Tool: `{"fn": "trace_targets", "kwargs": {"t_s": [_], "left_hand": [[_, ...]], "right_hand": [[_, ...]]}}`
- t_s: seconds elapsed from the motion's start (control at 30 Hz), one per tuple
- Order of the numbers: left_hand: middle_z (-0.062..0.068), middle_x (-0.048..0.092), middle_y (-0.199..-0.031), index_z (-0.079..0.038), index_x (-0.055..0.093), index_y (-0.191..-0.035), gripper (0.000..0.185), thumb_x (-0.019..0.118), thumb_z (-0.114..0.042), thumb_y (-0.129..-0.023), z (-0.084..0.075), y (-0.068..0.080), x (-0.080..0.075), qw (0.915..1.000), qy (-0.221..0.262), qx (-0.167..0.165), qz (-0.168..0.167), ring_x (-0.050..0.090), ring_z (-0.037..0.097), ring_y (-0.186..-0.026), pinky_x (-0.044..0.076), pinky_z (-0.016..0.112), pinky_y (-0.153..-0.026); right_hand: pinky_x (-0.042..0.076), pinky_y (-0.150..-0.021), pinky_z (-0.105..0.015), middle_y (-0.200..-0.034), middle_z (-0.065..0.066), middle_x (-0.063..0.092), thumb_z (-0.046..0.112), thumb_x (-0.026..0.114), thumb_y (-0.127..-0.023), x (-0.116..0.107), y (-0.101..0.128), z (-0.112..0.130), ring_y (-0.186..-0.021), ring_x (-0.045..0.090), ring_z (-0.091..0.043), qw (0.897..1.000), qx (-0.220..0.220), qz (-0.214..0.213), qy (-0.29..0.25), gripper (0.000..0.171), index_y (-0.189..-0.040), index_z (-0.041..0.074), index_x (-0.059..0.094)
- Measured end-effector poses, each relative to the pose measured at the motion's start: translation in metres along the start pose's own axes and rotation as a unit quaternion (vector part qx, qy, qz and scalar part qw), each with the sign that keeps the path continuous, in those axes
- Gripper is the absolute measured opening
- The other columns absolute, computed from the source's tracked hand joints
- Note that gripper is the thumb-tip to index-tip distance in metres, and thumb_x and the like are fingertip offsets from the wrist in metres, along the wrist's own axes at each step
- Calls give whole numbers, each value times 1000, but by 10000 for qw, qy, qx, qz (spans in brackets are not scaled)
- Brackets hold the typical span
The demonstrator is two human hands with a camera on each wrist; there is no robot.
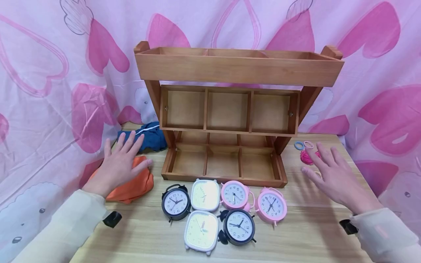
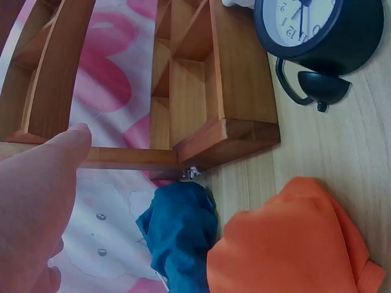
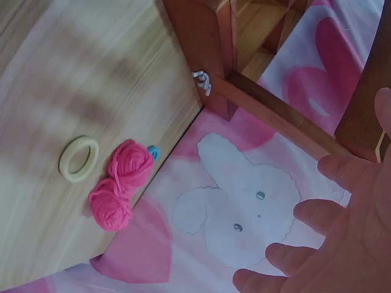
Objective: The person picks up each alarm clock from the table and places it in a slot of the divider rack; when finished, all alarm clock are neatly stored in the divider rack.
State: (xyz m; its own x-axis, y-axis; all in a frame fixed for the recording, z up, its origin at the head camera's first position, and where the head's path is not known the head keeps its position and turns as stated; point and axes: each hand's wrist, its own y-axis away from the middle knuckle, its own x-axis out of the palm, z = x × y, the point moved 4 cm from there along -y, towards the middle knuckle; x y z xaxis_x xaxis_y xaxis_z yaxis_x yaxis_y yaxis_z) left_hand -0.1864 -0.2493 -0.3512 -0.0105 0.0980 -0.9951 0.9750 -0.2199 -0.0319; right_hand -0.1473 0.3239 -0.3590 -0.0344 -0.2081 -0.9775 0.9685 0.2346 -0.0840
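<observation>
With both hands spread and holding nothing, I'd lower my left hand (image 1: 120,164) flat onto the orange cloth (image 1: 133,184) and keep my right hand (image 1: 332,175) clear of the pink hair ties (image 1: 306,157).

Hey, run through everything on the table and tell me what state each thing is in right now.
Left hand: open, above the orange cloth.
Right hand: open, holds nothing.
Wooden organizer: upright, compartments empty.
Six alarm clocks: lying face up.
Blue cloth: crumpled.
Pink yarn: bundled.
</observation>
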Motion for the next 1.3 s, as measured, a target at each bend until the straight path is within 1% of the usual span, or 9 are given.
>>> {"fn": "trace_targets", "kwargs": {"t_s": [0.17, 0.33, 0.53, 0.63, 0.73, 0.87, 0.97, 1.17, 1.3], "left_hand": [[23, 7, -164, -14, 11, -159, 88, 48, -61, -95, 0, -6, -8, 9996, 226, -97, -169, -4, 49, -149, -16, 72, -111], [22, 9, -164, -14, 11, -159, 83, 46, -57, -98, -2, -15, -24, 9965, 515, -131, -649, -1, 46, -150, -15, 69, -114], [18, 15, -164, -17, 10, -160, 82, 45, -58, -98, -9, -35, -36, 9845, 1462, -213, -948, 5, 42, -151, -7, 67, -117], [16, 20, -163, -20, 11, -160, 81, 45, -59, -97, -13, -50, -37, 9667, 2344, -382, -952, 17, 41, -150, 10, 67, -118], [10, 20, -165, -25, 9, -160, 81, 46, -60, -96, -18, -67, -36, 9374, 3338, -505, -860, 21, 36, -150, 22, 65, -116], [2, 17, -166, -28, 9, -159, 82, 50, -59, -96, -26, -86, -36, 8992, 4253, -488, -899, 18, 27, -152, 24, 56, -120], [3, 21, -165, -30, 13, -159, 77, 51, -55, -97, -31, -96, -36, 8797, 4618, -465, -1037, 22, 27, -152, 27, 52, -120], [8, 35, -158, -28, 24, -156, 66, 50, -51, -99, -35, -106, -26, 8649, 4822, -575, -1270, 38, 31, -144, 40, 52, -111], [11, 41, -153, -21, 31, -153, 61, 50, -46, -100, -35, -108, -20, 8564, 4916, -426, -1520, 44, 32, -139, 41, 52, -111]], "right_hand": [[10, -115, -70, -160, -28, 18, 46, 54, -98, 9, 9, 12, -143, 10, -58, 9997, -213, -138, 69, 73, -155, 8, 30], [21, -110, -71, -156, -27, 29, 45, 64, -92, 23, 23, 34, -137, 29, -56, 9981, -364, -454, -207, 77, -153, 9, 34], [36, -99, -71, -140, -29, 45, 45, 73, -86, 41, 39, 60, -122, 44, -51, 9960, -185, -643, -586, 79, -146, 3, 44], [43, -93, -69, -132, -28, 50, 48, 76, -83, 53, 44, 69, -115, 50, -49, 9962, -5, -501, -709, 81, -143, 1, 47], [47, -92, -66, -129, -27, 52, 52, 76, -80, 65, 46, 75, -112, 53, -47, 9967, 234, -218, -746, 86, -141, 0, 47], [50, -90, -62, -129, -26, 53, 63, 73, -78, 82, 48, 81, -110, 55, -43, 9962, 547, 131, -667, 93, -140, -1, 48], [51, -88, -59, -131, -25, 52, 73, 66, -76, 92, 48, 86, -110, 55, -41, 9948, 743, 322, -624, 97, -141, 2, 49], [52, -85, -53, -130, -20, 54, 78, 62, -75, 99, 46, 92, -109, 54, -37, 9937, 887, 349, -588, 99, -140, 4, 51], [52, -84, -51, -128, -18, 55, 75, 66, -75, 100, 46, 94, -108, 54, -36, 9947, 842, 262, -531, 96, -138, 4, 52]]}}
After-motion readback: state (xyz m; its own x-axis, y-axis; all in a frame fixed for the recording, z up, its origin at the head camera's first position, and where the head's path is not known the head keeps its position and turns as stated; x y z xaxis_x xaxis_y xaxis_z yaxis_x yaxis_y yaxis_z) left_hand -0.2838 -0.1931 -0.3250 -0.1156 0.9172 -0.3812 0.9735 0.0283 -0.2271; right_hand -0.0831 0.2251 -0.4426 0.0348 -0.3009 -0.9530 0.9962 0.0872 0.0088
